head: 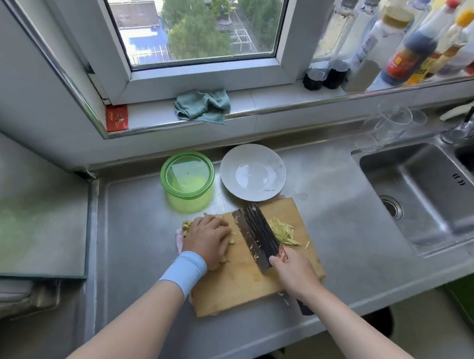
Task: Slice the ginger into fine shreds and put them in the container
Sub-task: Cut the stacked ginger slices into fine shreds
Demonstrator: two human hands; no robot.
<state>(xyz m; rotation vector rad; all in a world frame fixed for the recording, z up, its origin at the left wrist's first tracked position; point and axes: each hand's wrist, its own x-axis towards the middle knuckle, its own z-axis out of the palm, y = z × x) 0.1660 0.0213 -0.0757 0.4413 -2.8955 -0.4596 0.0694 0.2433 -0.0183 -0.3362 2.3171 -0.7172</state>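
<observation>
1. the left hand, a pale blue wristband at its wrist, curls its fingers down over pieces of ginger at the left edge of the wooden cutting board.
2. the right hand is wrapped round the handle of a dark cleaver. the blade stands edge-down on the board between the hands, its long axis running from near right to far left, tip toward the white plate.
3. a pile of ginger shreds lies on the board just right of the blade, the strands mostly parallel to it; a few bits cling to the steel.
4. the green container stands on the steel counter just past the board's far left corner, beside the plate.
5. a sink lies well to the right. a teal cloth and bottles sit on the windowsill.
</observation>
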